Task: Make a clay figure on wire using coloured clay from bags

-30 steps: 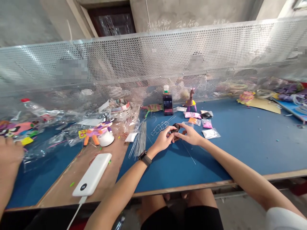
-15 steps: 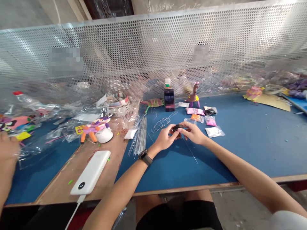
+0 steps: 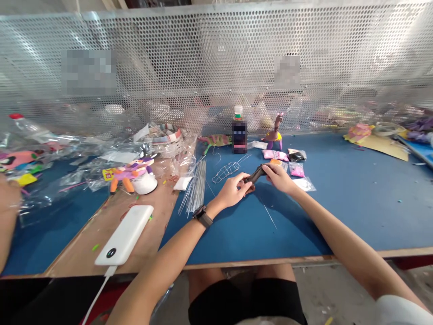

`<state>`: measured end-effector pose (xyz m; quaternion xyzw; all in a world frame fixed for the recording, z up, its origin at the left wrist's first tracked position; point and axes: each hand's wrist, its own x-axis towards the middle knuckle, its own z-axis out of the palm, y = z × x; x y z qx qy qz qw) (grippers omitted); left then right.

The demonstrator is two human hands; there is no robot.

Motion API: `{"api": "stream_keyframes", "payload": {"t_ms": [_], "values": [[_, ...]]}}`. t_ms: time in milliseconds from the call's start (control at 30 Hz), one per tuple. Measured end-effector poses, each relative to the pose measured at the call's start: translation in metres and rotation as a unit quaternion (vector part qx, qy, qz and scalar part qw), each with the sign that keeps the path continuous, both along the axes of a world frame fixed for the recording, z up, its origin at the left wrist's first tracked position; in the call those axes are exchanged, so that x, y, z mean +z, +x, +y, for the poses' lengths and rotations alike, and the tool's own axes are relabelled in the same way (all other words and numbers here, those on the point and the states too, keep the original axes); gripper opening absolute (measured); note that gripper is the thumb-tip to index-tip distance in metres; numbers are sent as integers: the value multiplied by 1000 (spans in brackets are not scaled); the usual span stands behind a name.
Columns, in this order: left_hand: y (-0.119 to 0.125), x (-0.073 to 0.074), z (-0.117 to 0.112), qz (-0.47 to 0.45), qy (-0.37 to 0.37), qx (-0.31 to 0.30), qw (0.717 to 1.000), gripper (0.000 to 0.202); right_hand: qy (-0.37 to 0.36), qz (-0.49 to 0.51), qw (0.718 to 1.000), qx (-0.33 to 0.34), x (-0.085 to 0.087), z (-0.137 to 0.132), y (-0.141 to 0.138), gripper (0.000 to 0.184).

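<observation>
My left hand (image 3: 234,189) has its fingers closed on one end of a lump of dark modelling clay (image 3: 254,174). At the other end, my right hand (image 3: 279,177) pinches the same clay, which is drawn out into a strip between them. A small brown piece (image 3: 249,188) shows under my left fingers. Below the hands a thin straight wire (image 3: 269,215) rests on the blue table. Just beyond my left hand lies a bent wire frame (image 3: 226,171), and a bundle of straight wires (image 3: 194,189) is to its left.
Small clay packets (image 3: 297,169) lie beyond my right hand. A bottle (image 3: 239,135) and a long-necked clay figure (image 3: 275,133) stand near the perforated metal screen (image 3: 209,58). To the left are a white power bank (image 3: 125,234), a clay animal (image 3: 130,176) and another person's arm (image 3: 8,212).
My right hand has moved up and away from my left. The dark clay, a compact lump before, is now stretched longer between both hands. The view has tilted slightly downward.
</observation>
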<state>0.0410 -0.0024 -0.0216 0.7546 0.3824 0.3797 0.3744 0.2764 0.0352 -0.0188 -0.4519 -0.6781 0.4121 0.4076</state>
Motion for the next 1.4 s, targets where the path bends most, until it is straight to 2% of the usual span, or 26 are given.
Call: {"api": "stream_keyframes", "payload": {"t_ms": [100,233,300,400,500,600,700,833,900,1000,1133,1267,1400], "values": [[-3,-3,5,-5,-1,2,1000,33,-14,5,1000,26,5,-10,-6,51],[-5,-3,6,-1,17,-19,1000,24,62,-77,993,63,9,-26,-18,68],[-4,-4,3,9,18,-32,999,22,85,-107,988,73,8,-29,-23,70],[0,-5,0,-10,-14,-31,999,33,87,-130,984,83,5,-27,-23,61],[2,-5,-1,-22,-55,-3,998,44,91,-128,985,68,8,-24,-21,52],[1,1,-1,-20,-31,20,999,47,86,-104,989,59,13,-27,-21,48],[-3,7,-3,-32,9,-27,999,44,79,-99,989,80,16,-31,-24,43],[-5,10,-5,-44,-26,-98,994,46,115,-125,981,96,14,-33,-26,42],[-3,8,-5,-58,-50,-86,993,45,137,-135,976,100,14,-33,-26,40],[2,7,-5,-61,-71,-35,995,41,145,-143,974,98,15,-32,-25,35],[3,9,-3,-62,-91,-14,994,39,101,-133,980,105,16,-31,-23,38],[0,12,2,-49,-77,-5,996,37,35,-93,985,140,14,-24,-18,44],[-1,10,7,-49,-58,19,997,32,35,-55,991,119,12,-12,-10,50]]}}
